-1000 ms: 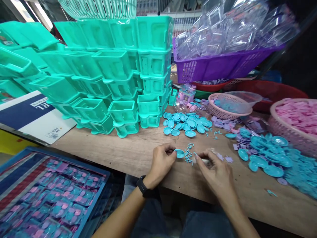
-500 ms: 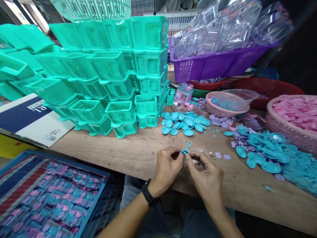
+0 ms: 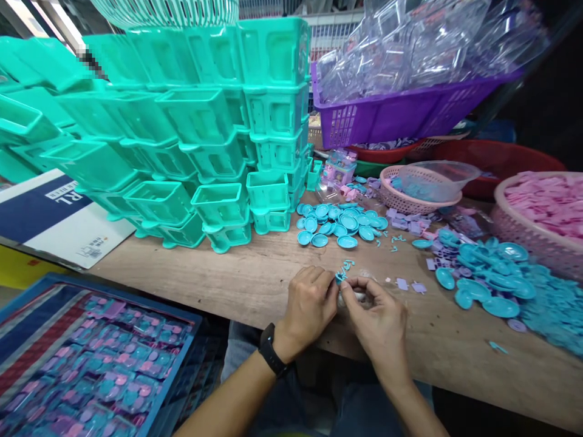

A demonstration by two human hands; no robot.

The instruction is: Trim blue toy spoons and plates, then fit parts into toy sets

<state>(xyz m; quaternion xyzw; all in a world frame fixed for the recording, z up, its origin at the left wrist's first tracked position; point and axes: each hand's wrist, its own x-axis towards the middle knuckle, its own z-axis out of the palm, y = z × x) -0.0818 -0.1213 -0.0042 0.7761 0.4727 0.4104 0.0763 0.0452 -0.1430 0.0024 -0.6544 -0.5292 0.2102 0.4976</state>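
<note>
My left hand (image 3: 311,304) and my right hand (image 3: 378,312) meet over the table's front edge, fingertips pinched together. Between them is a small teal plastic piece (image 3: 339,277), mostly covered by the fingers, so its exact shape is unclear. Both hands are closed on it. Just beyond the fingertips lie several tiny teal hook-shaped pieces (image 3: 348,266). A pile of teal oval plastic dishes (image 3: 348,223) sits farther back. Two small lilac pieces (image 3: 401,284) rest to the right of my right hand.
Stacked green plastic boxes (image 3: 218,203) fill the left and back. A purple basket (image 3: 410,112) holds clear plastic cases. On the right are teal parts (image 3: 501,282) and a pink basket (image 3: 523,212) of pink pieces. A blue-edged crate (image 3: 191,328) of packed sets stands lower left.
My left hand has turned slightly, its knuckles now more on top, and its fingers curl more over the teal piece. My right hand keeps nearly the same pinch.
</note>
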